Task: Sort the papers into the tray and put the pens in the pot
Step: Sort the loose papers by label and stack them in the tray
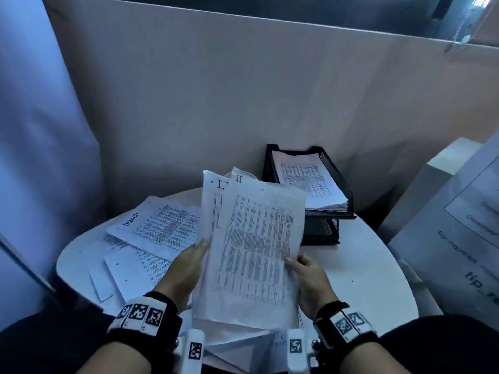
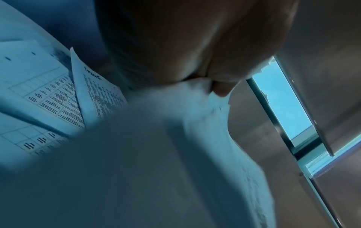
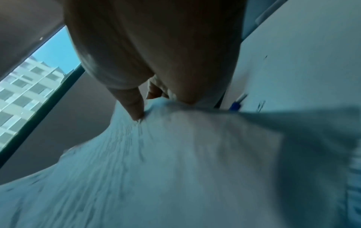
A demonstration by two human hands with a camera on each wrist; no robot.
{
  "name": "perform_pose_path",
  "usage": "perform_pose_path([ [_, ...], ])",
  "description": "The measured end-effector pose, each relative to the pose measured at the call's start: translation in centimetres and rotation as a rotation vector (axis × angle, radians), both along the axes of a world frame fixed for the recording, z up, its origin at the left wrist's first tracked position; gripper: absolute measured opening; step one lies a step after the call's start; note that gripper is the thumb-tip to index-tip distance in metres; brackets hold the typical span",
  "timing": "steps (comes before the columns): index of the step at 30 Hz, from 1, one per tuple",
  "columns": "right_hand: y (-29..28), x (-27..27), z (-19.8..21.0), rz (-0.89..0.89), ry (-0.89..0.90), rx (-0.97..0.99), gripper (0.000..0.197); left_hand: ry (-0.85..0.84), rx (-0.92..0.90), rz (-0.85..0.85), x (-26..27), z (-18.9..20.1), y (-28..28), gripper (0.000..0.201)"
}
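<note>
I hold a stack of printed papers upright above the round white table. My left hand grips its left edge and my right hand grips its right edge. In the left wrist view the stack of papers fills the lower frame, pinched under my left hand. The right wrist view shows my right hand pinching the sheets. A black mesh tray stands behind the stack, with sheets in its top tier. More loose papers lie spread on the table's left. A blue pen lies on the table.
A beige partition wall rises behind the table. White boxes with printed labels stand at the right. A pale curtain-like surface hangs at the left. No pot shows in any view.
</note>
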State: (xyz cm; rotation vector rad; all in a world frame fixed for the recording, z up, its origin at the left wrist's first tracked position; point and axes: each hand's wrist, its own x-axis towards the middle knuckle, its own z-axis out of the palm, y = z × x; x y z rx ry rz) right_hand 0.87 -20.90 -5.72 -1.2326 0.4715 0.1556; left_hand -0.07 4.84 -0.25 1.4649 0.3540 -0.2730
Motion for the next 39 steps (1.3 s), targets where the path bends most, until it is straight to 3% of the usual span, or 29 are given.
perform_pose_path([
  [2, 1.3, 0.2, -0.7, 0.018, -0.015, -0.018, 0.013, 0.022, -0.045, -0.059, -0.1, 0.3, 0.0, 0.047],
  [4, 2.4, 0.3, -1.2, 0.052, -0.036, -0.065, 0.014, -0.045, 0.132, -0.158, -0.3, 0.4, 0.3, 0.055],
  [6, 3.0, 0.7, -2.0, 0.081, -0.049, -0.120, 0.011, -0.139, 0.381, -0.168, 0.0, 0.1, 0.8, 0.029],
  [8, 3.3, 1.3, -2.5, 0.097, -0.031, -0.170, 0.009, -0.174, 0.482, -0.136, 0.6, 0.0, 1.5, 0.006],
  [14, 3.0, 3.2, -4.5, -0.031, 0.078, -0.278, 0.003, -0.175, 0.573, 0.098, 1.5, 0.6, 6.9, 0.008],
  [19, 4.0, 4.0, -7.0, 0.008, 0.213, -0.490, 0.043, -0.145, 0.572, 0.233, 1.2, 1.5, 10.1, 0.013],
  [25, 6.4, 5.4, -8.4, -0.047, 0.354, -0.404, 0.073, -0.131, 0.588, 0.239, 1.2, 1.4, 10.9, 0.016],
  [26, 6.6, 5.7, -8.7, -0.071, 0.378, -0.343, 0.072, -0.125, 0.586, 0.235, 1.4, 1.2, 10.9, 0.016],
  [28, 6.9, 5.7, -8.6, -0.088, 0.401, -0.245, 0.045, -0.110, 0.598, 0.230, 1.6, 0.9, 10.8, 0.017],
  [29, 7.0, 5.6, -8.5, -0.071, 0.400, -0.227, 0.028, -0.102, 0.608, 0.225, 1.7, 0.9, 10.6, 0.018],
  [31, 7.1, 5.5, -7.9, -0.057, 0.339, -0.267, 0.013, -0.100, 0.615, 0.213, 2.0, 0.7, 10.3, 0.017],
  [35, 4.7, 6.3, -5.0, -0.121, 0.072, -0.409, 0.002, -0.109, 0.628, 0.196, 2.3, 0.7, 9.4, 0.014],
  [39, -1.4, 6.6, 0.0, -0.220, -0.141, -0.424, 0.010, -0.131, 0.632, 0.177, 2.5, 0.8, 8.1, 0.014],
])
